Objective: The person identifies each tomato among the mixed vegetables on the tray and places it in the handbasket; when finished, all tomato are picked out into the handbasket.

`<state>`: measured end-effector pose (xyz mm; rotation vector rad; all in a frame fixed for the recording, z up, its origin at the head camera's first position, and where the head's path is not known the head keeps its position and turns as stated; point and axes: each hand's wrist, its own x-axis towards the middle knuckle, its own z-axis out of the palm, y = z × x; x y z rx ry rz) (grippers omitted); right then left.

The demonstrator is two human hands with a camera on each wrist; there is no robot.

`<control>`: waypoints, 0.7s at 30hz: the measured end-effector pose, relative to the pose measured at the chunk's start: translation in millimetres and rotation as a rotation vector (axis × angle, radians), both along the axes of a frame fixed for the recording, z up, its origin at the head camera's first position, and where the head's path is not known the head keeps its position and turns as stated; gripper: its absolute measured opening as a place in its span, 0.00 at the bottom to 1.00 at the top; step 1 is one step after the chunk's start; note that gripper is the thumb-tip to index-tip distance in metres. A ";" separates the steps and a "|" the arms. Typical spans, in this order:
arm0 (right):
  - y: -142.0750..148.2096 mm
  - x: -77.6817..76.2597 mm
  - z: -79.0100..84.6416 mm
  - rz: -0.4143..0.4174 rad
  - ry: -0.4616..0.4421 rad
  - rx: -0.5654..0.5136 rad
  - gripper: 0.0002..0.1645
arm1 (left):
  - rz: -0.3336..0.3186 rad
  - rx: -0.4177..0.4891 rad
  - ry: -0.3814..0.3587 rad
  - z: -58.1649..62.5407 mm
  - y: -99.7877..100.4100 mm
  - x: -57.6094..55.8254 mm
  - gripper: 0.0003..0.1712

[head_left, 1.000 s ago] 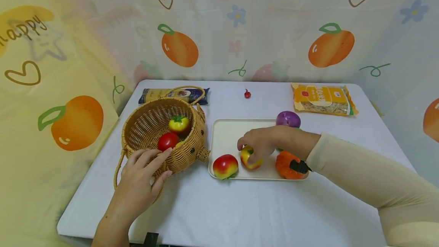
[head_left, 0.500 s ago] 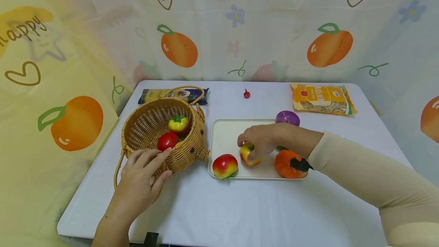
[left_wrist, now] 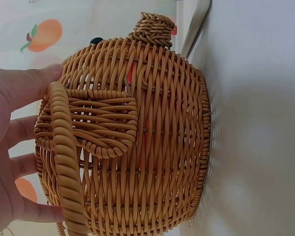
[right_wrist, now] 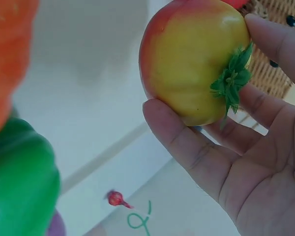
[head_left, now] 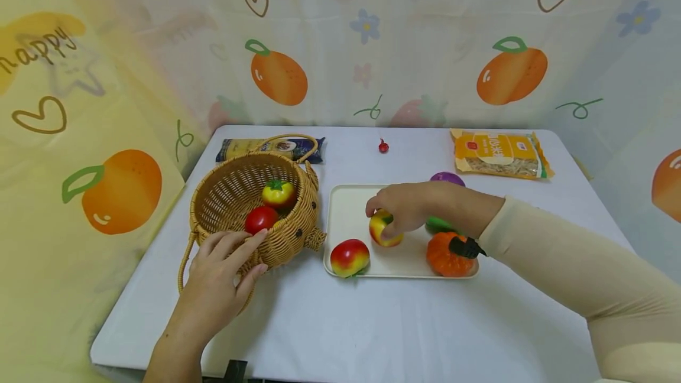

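Observation:
My right hand (head_left: 401, 208) pinches a red-and-yellow toy fruit with a leafy green top (right_wrist: 196, 64) between thumb and fingers, over the cream tray (head_left: 340, 200). A similar toy fruit (head_left: 349, 257) lies at the tray's near left corner. On the left, my left hand (head_left: 223, 273) rests its spread fingers on the near rim of a wicker basket (head_left: 287, 244) with an animal face. Inside that basket are a plain red toy fruit (head_left: 261, 218) and a red-and-yellow one (head_left: 279, 194). The left wrist view shows the basket's outer weave, ear and handle close to my fingers.
At the tray's right lie an orange toy pumpkin (head_left: 449, 255), a green pepper (right_wrist: 19, 182) and a purple toy (head_left: 448, 178). A yellow food packet (head_left: 502, 154) lies back right, a blue-ended packet (head_left: 314, 151) behind the basket, and a small red object (head_left: 383, 146) back centre.
My right hand has shifted slightly away from me and up, the pinched toy fruit moving with it. More of the green pepper shows under the wrist. My left hand stays on the basket rim.

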<state>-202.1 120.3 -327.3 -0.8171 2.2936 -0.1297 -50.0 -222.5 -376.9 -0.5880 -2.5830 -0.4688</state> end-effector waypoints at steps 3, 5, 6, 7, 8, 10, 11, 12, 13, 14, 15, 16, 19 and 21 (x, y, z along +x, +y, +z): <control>-3.7 -2.9 5.8 0.024 0.031 -0.008 0.35 | 0.001 -0.003 0.002 -0.6 -0.8 0.0 0.34; -6.9 -4.7 10.3 0.041 0.060 -0.016 0.34 | 0.002 -0.005 0.001 -0.6 -1.0 0.2 0.34; -8.5 -5.4 12.7 0.046 0.070 -0.024 0.34 | 0.003 -0.006 0.000 -0.5 -1.1 0.4 0.34; -10.0 -6.1 15.3 0.051 0.078 -0.033 0.34 | 0.004 -0.007 -0.002 -0.3 -1.1 0.5 0.34; -11.6 -6.9 17.8 0.055 0.088 -0.044 0.33 | 0.007 -0.009 -0.005 -0.2 -1.1 0.7 0.35; -14.5 -8.7 23.0 0.059 0.104 -0.070 0.33 | 0.012 -0.013 -0.008 0.1 -0.8 1.1 0.35; -15.9 -9.7 25.5 0.063 0.114 -0.084 0.33 | 0.015 -0.015 -0.010 0.2 -0.5 1.3 0.35; -17.4 -10.8 28.1 0.066 0.124 -0.101 0.33 | 0.015 -0.017 -0.010 0.3 -0.3 1.6 0.35; -19.1 -12.2 30.5 0.072 0.138 -0.118 0.32 | 0.014 -0.016 -0.011 0.5 0.0 1.7 0.35; -21.1 -13.6 33.0 0.076 0.149 -0.135 0.32 | 0.014 -0.016 -0.010 0.6 0.1 1.9 0.35; -23.3 -14.9 35.4 0.078 0.160 -0.152 0.32 | 0.012 -0.016 -0.010 0.7 0.3 2.0 0.35; -25.7 -16.1 37.8 0.077 0.168 -0.169 0.32 | 0.011 -0.015 -0.009 0.9 0.3 2.2 0.35; -34.8 -18.9 43.8 0.074 0.186 -0.216 0.33 | 0.009 -0.013 -0.009 1.5 0.2 2.3 0.34; -41.7 -20.2 46.7 0.075 0.197 -0.240 0.34 | 0.012 -0.015 -0.008 1.8 0.0 2.2 0.34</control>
